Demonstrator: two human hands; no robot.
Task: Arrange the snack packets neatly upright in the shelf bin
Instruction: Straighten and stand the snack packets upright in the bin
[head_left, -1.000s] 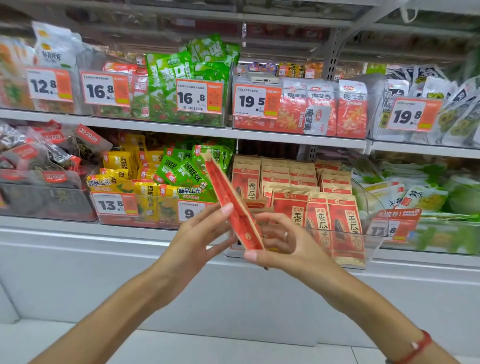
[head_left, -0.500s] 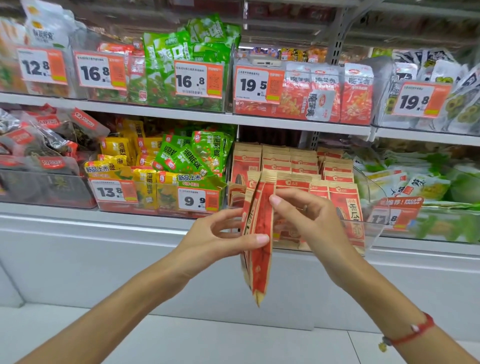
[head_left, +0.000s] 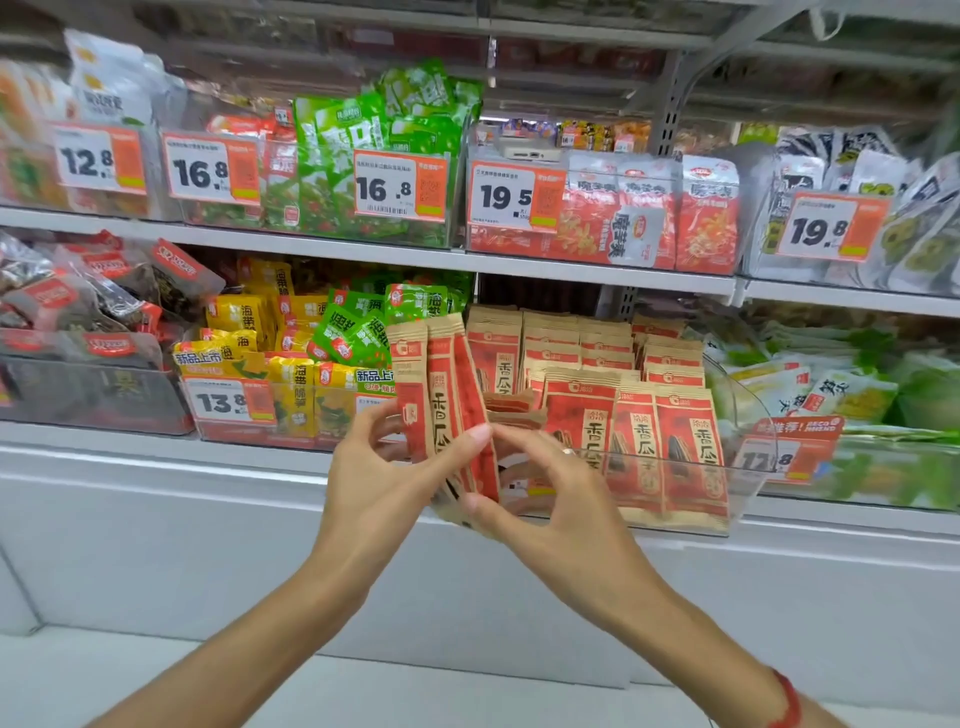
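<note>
In front of the clear shelf bin (head_left: 748, 483), just left of its upright rows, we hold a fanned stack of red snack packets (head_left: 447, 405). Our left hand (head_left: 379, 483) grips it from the left, thumb across the front, while our right hand (head_left: 550, 499) pinches its lower edge. Yellow and green packets (head_left: 291, 358) crowd the neighbouring bin to the left.

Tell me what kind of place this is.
Most likely a supermarket snack aisle: price tags clipped along metal shelves, clear bins of packaged snacks, and hands holding red-and-tan snack packets.
</note>
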